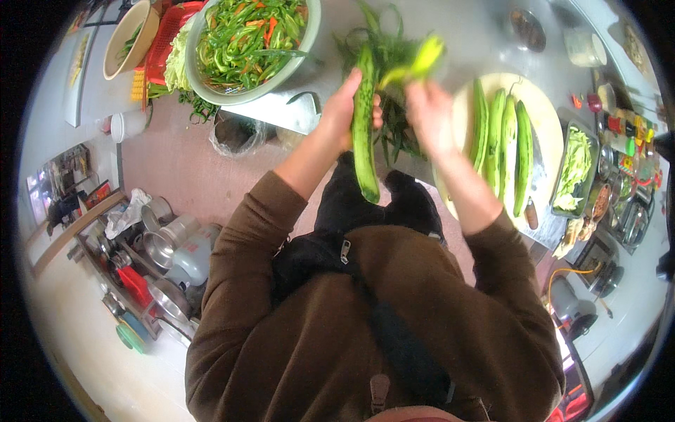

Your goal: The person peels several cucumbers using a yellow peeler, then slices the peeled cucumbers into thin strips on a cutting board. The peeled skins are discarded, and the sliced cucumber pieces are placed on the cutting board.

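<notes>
My left hand [345, 105] is closed around a long green gourd [365, 132], tilted nearly upright in the picture, with pale peeled streaks and darker patches. To its right my right hand [430, 108] is blurred and grips a bright yellow-green tool [427, 55], which looks like a peeler; the blur hides its exact form. Beneath and behind both hands lies a heap of dark green peelings [393, 124] at the counter's edge. Several similar long gourds [494, 140] lie side by side on a round pale cutting board [546, 118], right of my right forearm.
A large colander [315, 31] of sliced green and orange peppers stands at upper left, near a red basket [169, 39] and a beige bowl [150, 39]. A knife handle [531, 214] shows beside the board. Farther right are a tray of cut cabbage [574, 166] and seasoning bottles [622, 142].
</notes>
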